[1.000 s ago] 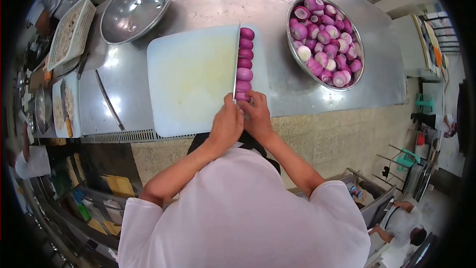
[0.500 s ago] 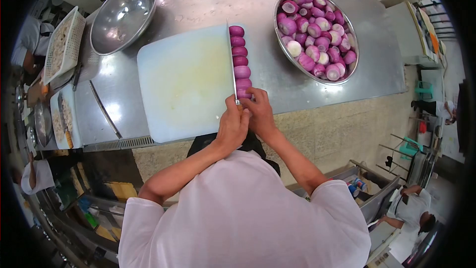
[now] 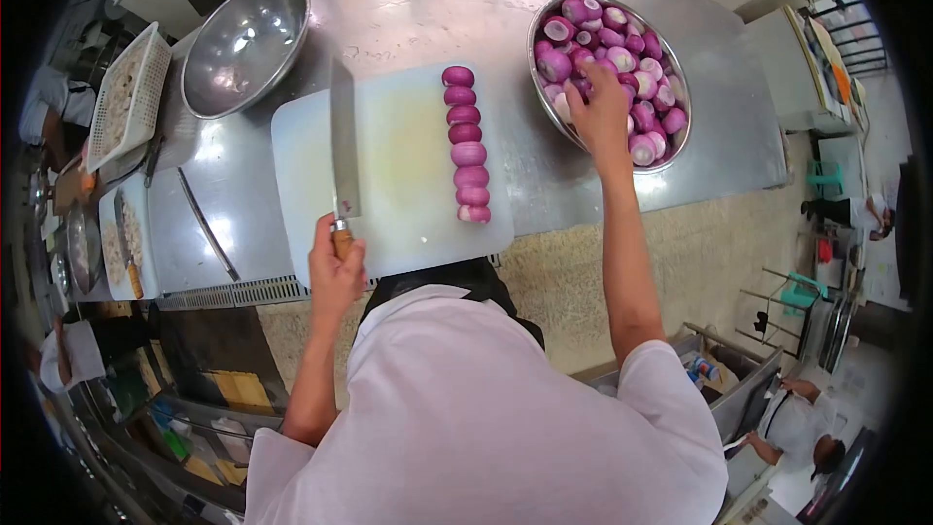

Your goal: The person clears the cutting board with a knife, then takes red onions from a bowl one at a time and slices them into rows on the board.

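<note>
The heaped onions [image 3: 645, 86] in the bowl [image 3: 679, 87] could spill if the right hand [image 3: 606, 119] disturbs the pile, and jolting the board [image 3: 398, 156] could scatter its onion row [image 3: 468, 154]. That arm reaches forward, fingers parted among the onions; the left hand [image 3: 335, 267] is wrapped round the handle of the knife [image 3: 344, 136], blade pointing away.
</note>
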A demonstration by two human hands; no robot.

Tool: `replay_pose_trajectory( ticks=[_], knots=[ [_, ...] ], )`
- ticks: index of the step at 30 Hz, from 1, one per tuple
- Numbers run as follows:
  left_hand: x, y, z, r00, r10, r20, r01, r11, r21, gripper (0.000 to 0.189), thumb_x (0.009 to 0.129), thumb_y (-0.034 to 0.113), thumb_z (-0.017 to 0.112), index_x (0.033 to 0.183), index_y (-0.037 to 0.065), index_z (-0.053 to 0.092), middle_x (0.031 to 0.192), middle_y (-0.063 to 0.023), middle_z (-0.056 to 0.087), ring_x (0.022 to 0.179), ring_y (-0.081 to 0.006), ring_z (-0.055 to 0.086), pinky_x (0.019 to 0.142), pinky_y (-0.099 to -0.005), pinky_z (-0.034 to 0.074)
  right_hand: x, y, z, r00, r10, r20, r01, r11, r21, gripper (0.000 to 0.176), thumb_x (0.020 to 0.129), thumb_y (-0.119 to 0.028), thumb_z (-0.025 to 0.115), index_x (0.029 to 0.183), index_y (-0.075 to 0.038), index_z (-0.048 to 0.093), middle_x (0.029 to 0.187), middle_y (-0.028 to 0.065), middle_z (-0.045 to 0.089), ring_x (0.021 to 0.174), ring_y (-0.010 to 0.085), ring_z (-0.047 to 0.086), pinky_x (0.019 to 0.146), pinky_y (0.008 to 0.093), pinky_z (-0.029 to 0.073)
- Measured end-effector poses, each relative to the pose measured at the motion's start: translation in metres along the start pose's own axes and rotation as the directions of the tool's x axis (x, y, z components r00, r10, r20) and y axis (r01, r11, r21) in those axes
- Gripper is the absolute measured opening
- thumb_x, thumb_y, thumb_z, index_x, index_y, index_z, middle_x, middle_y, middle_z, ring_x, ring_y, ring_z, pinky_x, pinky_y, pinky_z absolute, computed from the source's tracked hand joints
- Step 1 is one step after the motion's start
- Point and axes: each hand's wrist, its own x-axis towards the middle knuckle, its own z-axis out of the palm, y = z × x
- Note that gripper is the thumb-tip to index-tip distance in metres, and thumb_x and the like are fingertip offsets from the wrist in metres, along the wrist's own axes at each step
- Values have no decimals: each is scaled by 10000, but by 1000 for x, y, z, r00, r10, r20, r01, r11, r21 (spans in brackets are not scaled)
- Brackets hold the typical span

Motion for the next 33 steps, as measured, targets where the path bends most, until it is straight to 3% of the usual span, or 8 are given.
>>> replay_pose_trajectory(
  ticks=[5,14,16,21,23,25,27,33],
  knots=[
    [-11,-14,-41,996,-56,-75,56,998,-7,371,901,25,577,1248,38,445,691,-14,515,434,-97,484,386,-258,400,26,-6,35,981,42,191,35,922,-384,403,791,-182,706,1173,-59,668,1106,185,665,971,385,610,923,449,488],
    [-27,-34,-70,980,-139,-141,169,958,232,294,946,212,623,1104,13,477,589,-39,498,404,-130,507,367,-297,405,26,-64,21,975,64,212,-108,974,202,381,833,-170,723,1187,-43,659,984,126,709,842,252,672,787,336,536],
    [-25,-30,-64,966,-226,-125,244,957,158,272,952,234,622,1057,21,490,593,-44,507,410,-134,518,370,-299,408,5,-117,42,884,12,467,-265,837,480,420,865,-143,718,1265,-68,614,987,78,698,839,141,647,778,303,536],
    [-25,-10,-52,950,-260,-174,303,903,305,248,928,184,619,991,1,465,637,-137,578,475,-257,581,457,-399,458,-71,-171,149,566,-7,824,-665,587,462,387,813,-118,725,1188,-48,661,972,160,673,811,209,680,719,320,551],
    [-25,-22,-53,971,-113,-209,198,870,451,231,899,147,617,962,-11,460,679,-219,593,608,-414,600,575,-475,465,-90,-177,166,662,9,749,-492,759,426,364,802,-158,736,1141,-35,683,982,186,668,797,258,678,748,349,544],
    [-29,-25,-52,971,-62,-233,165,877,452,208,898,132,619,963,-1,472,622,-163,546,525,-326,556,522,-426,438,-101,-178,163,804,-18,595,-189,940,283,380,773,-282,766,1033,-8,726,1002,254,639,830,366,657,820,423,514],
    [-31,-19,-50,968,-10,-249,126,881,455,186,898,116,621,964,10,484,565,-107,499,443,-238,511,469,-377,411,-97,-180,149,797,8,604,-216,938,272,341,783,-251,758,1024,-13,721,1002,236,638,854,344,655,805,413,517],
    [-55,28,-43,984,92,-150,2,845,534,214,897,123,621,982,-28,495,589,-196,535,546,-404,528,523,-430,420,-89,-191,144,859,-217,463,-38,875,482,143,826,-72,675,959,-19,679,980,155,634,882,316,630,748,395,524]
  ],
)
